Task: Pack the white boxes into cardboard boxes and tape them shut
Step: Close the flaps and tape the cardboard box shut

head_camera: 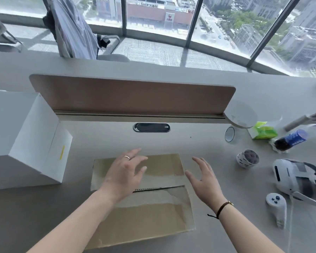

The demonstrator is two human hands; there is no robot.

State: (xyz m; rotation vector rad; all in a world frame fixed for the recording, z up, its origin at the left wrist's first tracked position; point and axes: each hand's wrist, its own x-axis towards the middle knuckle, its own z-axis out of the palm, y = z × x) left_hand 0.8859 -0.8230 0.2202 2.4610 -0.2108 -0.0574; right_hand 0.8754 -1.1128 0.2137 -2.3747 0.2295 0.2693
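A flattened cardboard box [144, 203] lay on the grey counter [217, 234] directly in front of the person, its flaps closed and a dark seam running across its middle. The left hand [125, 174] hovered over the box's far half with fingers spread and relaxed, a ring on one finger, gripping nothing; whether the palm touched the cardboard could not be told. The right hand [203, 179] hung at about 3 o'clock from the left hand, just past the box's right edge, fingers loosely splayed and empty, a dark bracelet [222, 208] on its wrist.

At 9 o'clock from the cardboard box stood a large white box [13, 136] with its lid flap [44, 136] raised. At 12 o'clock a black cable port [151, 127] sat in the counter before a brown divider panel [131, 94]. Toward 2 o'clock stood a roll of clear tape [229, 134] on edge, and nearer, a printed tape roll [247, 158]. Farther out at 2 o'clock lay a green tissue pack [263, 131] and a cola bottle [295, 138] on its side. At 3 o'clock rested a white VR headset [295, 178], with its controller [277, 207] just nearer the person.
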